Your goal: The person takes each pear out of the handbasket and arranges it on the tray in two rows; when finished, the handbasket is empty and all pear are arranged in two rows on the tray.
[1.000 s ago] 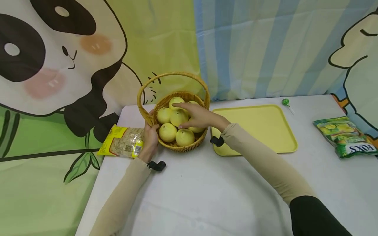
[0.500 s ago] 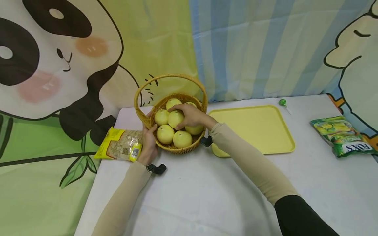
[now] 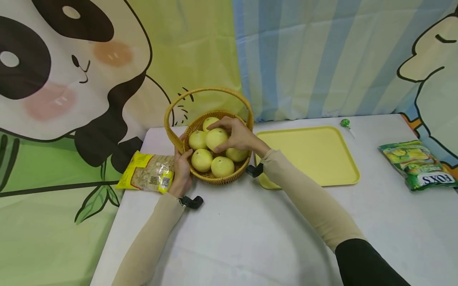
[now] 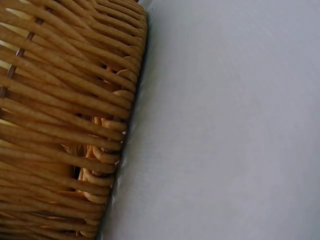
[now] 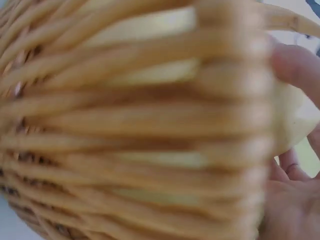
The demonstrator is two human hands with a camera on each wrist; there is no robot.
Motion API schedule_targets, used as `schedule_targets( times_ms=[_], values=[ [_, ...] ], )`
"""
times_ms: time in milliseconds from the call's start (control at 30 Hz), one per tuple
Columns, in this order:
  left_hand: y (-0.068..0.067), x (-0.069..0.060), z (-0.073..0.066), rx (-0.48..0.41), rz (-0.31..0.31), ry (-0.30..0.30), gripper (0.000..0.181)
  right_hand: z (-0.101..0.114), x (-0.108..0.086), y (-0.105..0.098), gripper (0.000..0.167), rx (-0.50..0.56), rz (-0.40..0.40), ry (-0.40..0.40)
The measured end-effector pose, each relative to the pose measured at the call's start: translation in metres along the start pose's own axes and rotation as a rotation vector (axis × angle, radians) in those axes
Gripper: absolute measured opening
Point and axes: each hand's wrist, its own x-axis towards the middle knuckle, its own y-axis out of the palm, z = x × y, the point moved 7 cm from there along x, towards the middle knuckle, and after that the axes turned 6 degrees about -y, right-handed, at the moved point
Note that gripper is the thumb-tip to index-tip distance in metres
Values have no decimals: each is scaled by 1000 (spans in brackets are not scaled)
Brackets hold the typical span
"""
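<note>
A pale-yellow fruit [image 3: 216, 138] had risen slightly, pinched from its right side by the right hand [image 3: 237, 135], over the basket [image 3: 222, 181] the left hand [image 3: 182, 171] held, left of the yellow tray [image 3: 320, 151].

handle [image 3: 209, 89] arching across basket [image 3: 221, 181], free room above tray [image 3: 315, 153]

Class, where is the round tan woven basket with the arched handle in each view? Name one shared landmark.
Head: the tan woven basket sits just left of centre, at mid-height.
Left wrist: it fills the left side.
Right wrist: it fills most of the picture, blurred.
Shared landmark: the white tabletop, clear in the head and left wrist views.
</note>
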Motion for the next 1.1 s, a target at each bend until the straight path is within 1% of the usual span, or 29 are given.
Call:
schedule_targets(
  times_ms=[167,267,400,533,633,767,833,933,1100],
  values=[
    [1,2,2,1,3,-4,61,4,-8,-10,65,161,-32,-28],
    [1,2,3,9,4,-5,61,10,-15,-16,63,213,-34,-42],
    [0,1,3,4,-2,-4,60,22,-26,-21,62,249,-20,-57],
    [0,2,3,-21,3,1,60,34,-41,-29,63,278,-11,-100],
    [0,1,3,-39,6,3,59,37,-55,-40,63,265,-23,-123],
    [0,0,4,-53,9,5,60,29,-76,-62,64,240,-63,-105],
    [1,1,5,-59,14,6,60,23,-86,-73,64,231,-83,-71],
    [0,2,5,-59,13,9,59,10,-99,-88,63,188,-109,-9],
    [-1,3,4,-48,8,10,57,-18,-112,-106,61,109,-175,85]
  ],
)
